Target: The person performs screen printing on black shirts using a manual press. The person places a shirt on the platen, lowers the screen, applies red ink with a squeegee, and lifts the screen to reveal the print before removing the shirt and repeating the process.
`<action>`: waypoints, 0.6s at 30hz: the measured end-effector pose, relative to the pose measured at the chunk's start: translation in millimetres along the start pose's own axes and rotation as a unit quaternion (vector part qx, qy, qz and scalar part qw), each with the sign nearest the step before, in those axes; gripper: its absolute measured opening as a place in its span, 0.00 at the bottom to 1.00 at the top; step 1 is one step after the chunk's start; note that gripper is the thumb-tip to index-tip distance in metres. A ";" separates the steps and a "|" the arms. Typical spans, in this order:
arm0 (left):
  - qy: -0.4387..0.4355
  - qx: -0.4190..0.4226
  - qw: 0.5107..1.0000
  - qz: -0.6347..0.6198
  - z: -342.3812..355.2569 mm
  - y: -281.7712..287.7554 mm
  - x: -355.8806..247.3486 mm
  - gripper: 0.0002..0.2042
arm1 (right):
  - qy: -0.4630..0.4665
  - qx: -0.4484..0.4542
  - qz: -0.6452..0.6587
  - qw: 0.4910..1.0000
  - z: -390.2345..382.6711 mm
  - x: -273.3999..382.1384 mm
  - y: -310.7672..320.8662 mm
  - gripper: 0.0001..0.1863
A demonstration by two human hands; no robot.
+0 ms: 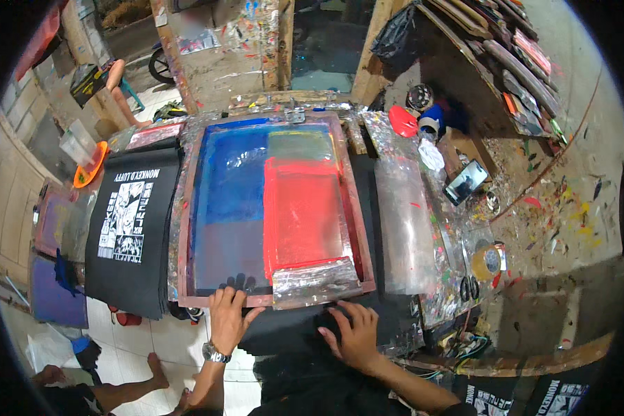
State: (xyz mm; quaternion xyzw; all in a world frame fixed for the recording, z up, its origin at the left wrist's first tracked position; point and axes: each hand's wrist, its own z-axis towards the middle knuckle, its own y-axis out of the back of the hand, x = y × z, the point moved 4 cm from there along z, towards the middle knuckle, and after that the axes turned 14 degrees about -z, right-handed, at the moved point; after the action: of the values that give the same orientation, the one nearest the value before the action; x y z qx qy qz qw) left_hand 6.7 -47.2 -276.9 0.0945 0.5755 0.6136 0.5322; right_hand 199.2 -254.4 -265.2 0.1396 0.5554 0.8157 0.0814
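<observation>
A wooden screen printing frame [364,236] lies on the bench before me, its mesh coated blue with a red ink area [301,208] at the right. My left hand [227,320] hooks its fingers over the near rim, thumb out to the side. Across the near right corner rests an ink-smeared squeegee [317,283], which neither hand holds. My right hand [356,338] is open, fingers apart and thumb spread, just below the squeegee and over black fabric [277,333]. What lies under the frame is mostly hidden.
Black printed cloth [132,222] is stacked on the left. To the right are a pale curved sheet [403,229], scissors [469,286], a tape roll [487,262] and a phone [466,182]. Another person's leg [135,383] shows at lower left.
</observation>
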 end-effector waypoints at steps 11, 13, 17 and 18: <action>0.036 0.011 0.999 -0.015 3.2 1.6 -4.2 0.22 | -0.174 0.180 -0.139 0.958 -44.9 -16.1 -39.0 0.57; 0.048 0.014 0.999 -0.015 3.7 2.3 -6.6 0.22 | -0.178 0.183 -0.127 0.958 -44.8 -18.5 -37.5 0.57; 0.037 0.007 0.999 -0.018 3.0 1.8 -7.2 0.24 | -0.184 0.188 -0.111 0.958 -43.7 -20.0 -34.9 0.56; 0.041 0.009 0.999 -0.017 4.9 3.3 -10.2 0.24 | -0.184 0.188 -0.111 0.958 -43.1 -20.3 -34.3 0.56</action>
State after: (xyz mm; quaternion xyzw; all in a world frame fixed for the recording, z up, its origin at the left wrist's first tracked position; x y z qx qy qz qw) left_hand 12.7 -51.3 -267.6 0.0644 0.6039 0.6023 0.5180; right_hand 204.0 -285.6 -314.7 0.2378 0.6860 0.6426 0.2449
